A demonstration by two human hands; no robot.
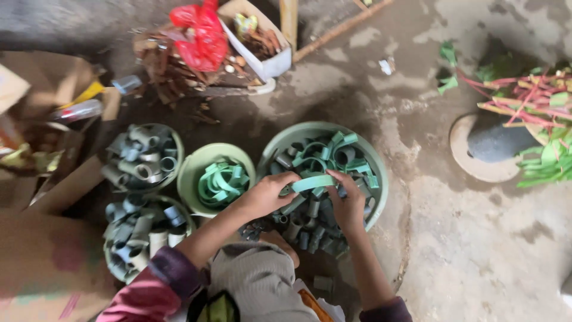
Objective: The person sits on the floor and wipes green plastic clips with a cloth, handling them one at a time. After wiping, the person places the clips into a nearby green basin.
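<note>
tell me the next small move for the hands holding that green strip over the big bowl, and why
Probably carry the flat green strip, pinched between left hand and right hand, to the smaller green bowl, since it holds only loose strips like it.

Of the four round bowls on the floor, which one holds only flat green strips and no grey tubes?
The small middle bowl, between the two tube-filled bowls on the left and the large bowl where both hands work. It holds only loose green strips.

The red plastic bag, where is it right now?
In the head view the red bag lies at the top, left of centre, on a pile of brown scraps, beside a white box.
</note>
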